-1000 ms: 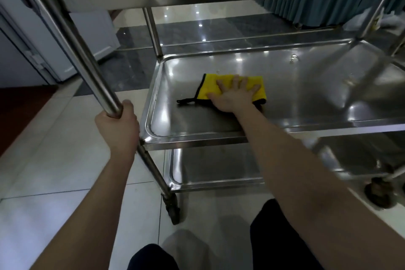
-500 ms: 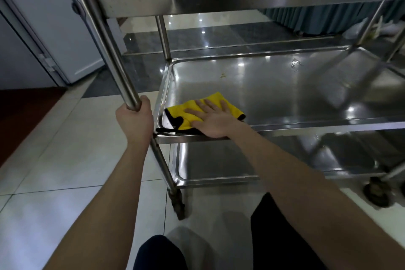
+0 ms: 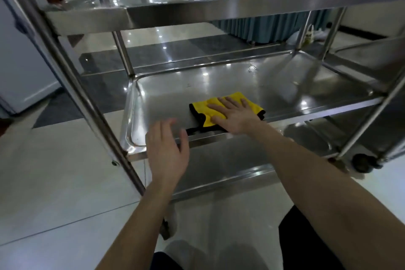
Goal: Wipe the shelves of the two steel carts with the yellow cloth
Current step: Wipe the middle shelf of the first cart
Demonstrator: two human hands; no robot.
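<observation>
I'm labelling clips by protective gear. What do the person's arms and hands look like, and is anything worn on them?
The left forearm and right forearm are bare, no sleeves in view. The left hand and right hand wear no gloves, and no watch, bracelet or ring shows on either.

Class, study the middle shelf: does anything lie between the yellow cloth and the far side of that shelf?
Nothing visible does. The right hand presses the yellow cloth flat near the front rim of the middle shelf; beyond it the steel shows only small droplets by the far edge.
</observation>
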